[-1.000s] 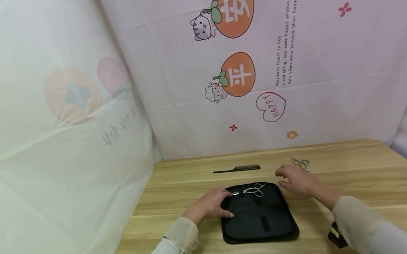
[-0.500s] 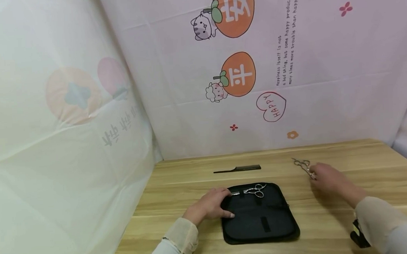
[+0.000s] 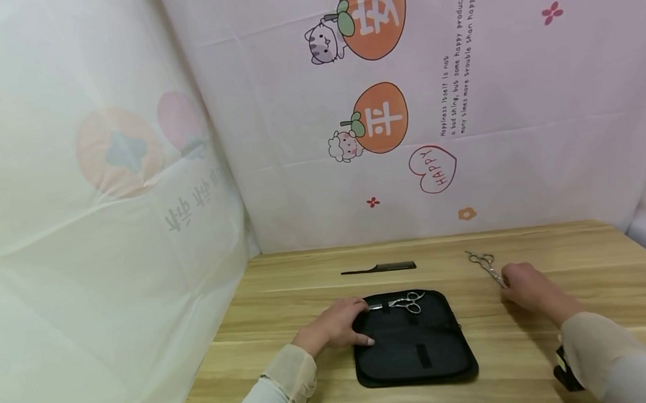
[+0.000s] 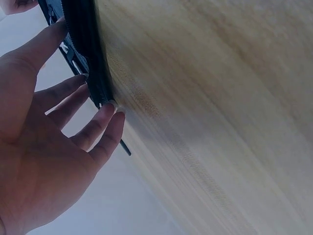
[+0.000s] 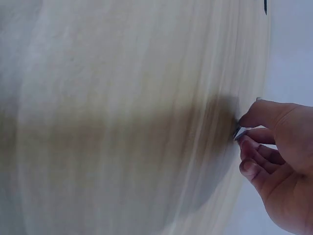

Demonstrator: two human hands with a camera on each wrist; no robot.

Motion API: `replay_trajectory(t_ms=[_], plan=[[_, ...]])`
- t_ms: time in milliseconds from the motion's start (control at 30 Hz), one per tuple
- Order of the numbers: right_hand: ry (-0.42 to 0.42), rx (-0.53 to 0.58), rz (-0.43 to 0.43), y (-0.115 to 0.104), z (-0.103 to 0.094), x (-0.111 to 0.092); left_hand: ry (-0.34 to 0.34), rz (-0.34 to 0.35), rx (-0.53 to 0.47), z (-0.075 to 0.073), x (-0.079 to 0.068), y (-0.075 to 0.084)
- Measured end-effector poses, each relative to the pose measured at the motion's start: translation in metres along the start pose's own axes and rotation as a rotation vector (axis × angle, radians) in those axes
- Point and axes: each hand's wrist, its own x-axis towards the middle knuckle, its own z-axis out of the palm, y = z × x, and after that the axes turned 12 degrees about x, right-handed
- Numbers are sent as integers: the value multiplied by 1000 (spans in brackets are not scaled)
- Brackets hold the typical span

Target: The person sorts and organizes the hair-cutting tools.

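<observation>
My left hand (image 3: 336, 324) rests on the left side of a flat black zip case (image 3: 395, 362), thumb on its inner face. In the left wrist view its fingers (image 4: 105, 142) lie fairly straight along the case edge. Silver scissors (image 3: 405, 303) sit under a strap near the top of the case. Farther right, my right hand (image 3: 529, 285) pinches a second pair of silver scissors (image 3: 487, 264) by the blade end, handle rings pointing toward the back. In the right wrist view thumb and index finger meet on a small metal tip (image 5: 237, 131); the other fingers are curled.
A black tail comb (image 3: 393, 267) lies behind the case on the wooden table (image 3: 284, 299). Printed white cloth (image 3: 302, 214) hangs along the table's back edge and left side. A black strap (image 3: 567, 374) shows under my right sleeve.
My right hand has moved right from beside the case to the loose scissors and now pinches their blade end. My left hand stays on the case.
</observation>
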Motion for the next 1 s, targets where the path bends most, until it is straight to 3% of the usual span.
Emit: replay_trajectory(t_ms=[567,1000], plan=[[-73,-66,123,-28,0,-7,-35,3,-18,-2,0,2],[-10,6,-24,-44,11,-5,-43,-26,-41,-7,-5,5]])
